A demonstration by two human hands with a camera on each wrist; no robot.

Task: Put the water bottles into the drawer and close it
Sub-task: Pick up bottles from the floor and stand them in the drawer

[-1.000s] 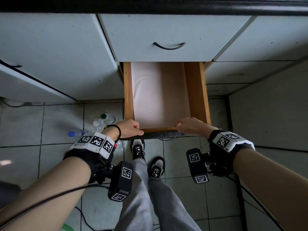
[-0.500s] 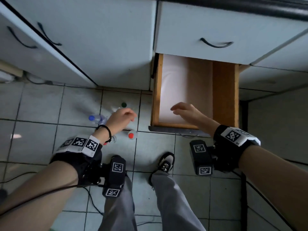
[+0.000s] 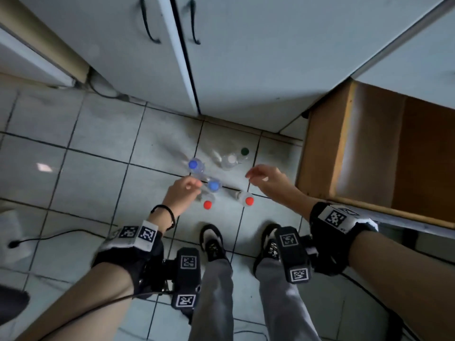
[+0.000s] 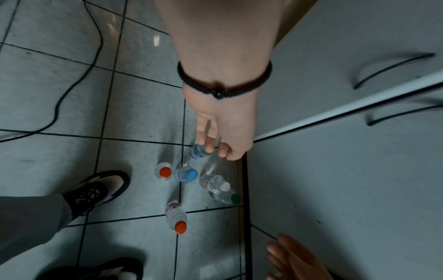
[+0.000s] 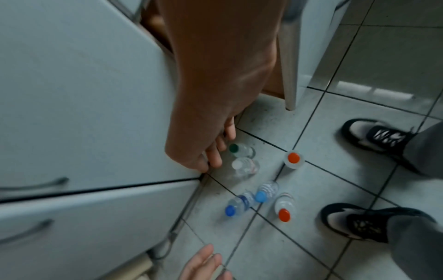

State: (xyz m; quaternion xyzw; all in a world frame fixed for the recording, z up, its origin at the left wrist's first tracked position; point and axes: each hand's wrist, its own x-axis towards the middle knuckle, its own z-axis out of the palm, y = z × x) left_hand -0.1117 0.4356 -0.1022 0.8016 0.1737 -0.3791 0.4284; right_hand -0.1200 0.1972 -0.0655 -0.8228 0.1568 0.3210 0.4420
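Several clear water bottles stand close together on the tiled floor. Their caps are blue [image 3: 193, 164] [image 3: 213, 185], red [image 3: 207, 204] [image 3: 249, 200], white [image 3: 231, 159] and green [image 3: 245, 151]. The wooden drawer [image 3: 344, 143] is pulled out at the right, and what shows of it is empty. My left hand [image 3: 194, 187] hangs open over the blue-capped bottles, its fingertips [image 4: 210, 148] just above one bottle [image 4: 199, 152]. My right hand [image 3: 253, 177] is open beside the white-capped bottle [image 5: 237, 165] and the green-capped bottle [image 5: 233, 148]. Neither hand holds anything.
White cabinet doors [image 3: 221, 57] with black handles rise behind the bottles. A black cable [image 3: 49, 236] runs over the floor at the left. My two black-and-white shoes [image 3: 213, 239] stand just in front of the bottles.
Both hands have left the drawer's front edge and moved left and down over the bottles. The head view has swung left, so the drawer now sits at the right.
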